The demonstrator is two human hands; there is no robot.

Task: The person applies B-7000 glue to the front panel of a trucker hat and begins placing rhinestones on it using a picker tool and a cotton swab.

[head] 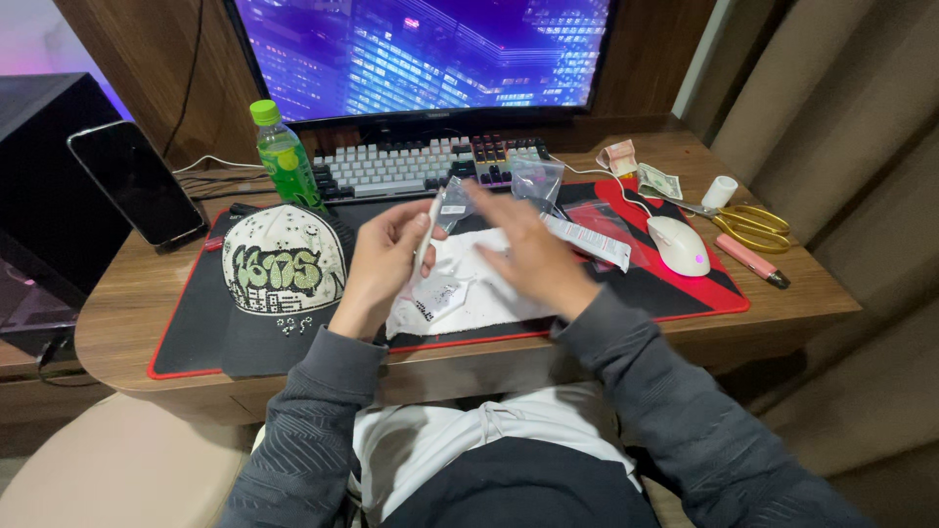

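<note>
Grey sleeves reach forward from the bottom of the head view, over a white and dark garment in the person's lap. On the left, the left hand [383,256] is raised above the desk [127,303], its fingers [419,233] closed around a slim white packet [426,244] held roughly upright. Just to its right, the right hand [528,256] is blurred, palm down, with its fingers [487,203] spread and loosely open; whether they touch anything cannot be told. A small clear plastic bag [452,202] stands up between the two hands, and which hand holds it cannot be told.

Under both hands lies a white cloth [469,293] on a black mat with a red edge [186,342]. A black-and-cream cap [282,266] rests on the mat left of the left hand. Beyond it stand a green bottle [284,156] and a dark phone [137,184] leaning upright. A keyboard [391,168] lies under a lit monitor [421,54]. To the right, on the mat, sit a long white sachet [587,242] and a white mouse [679,246]. Yellow-handled scissors [748,227], a pink pen [748,260], folded banknotes [641,171] and a small white roll [720,191] lie near the desk's right edge.
</note>
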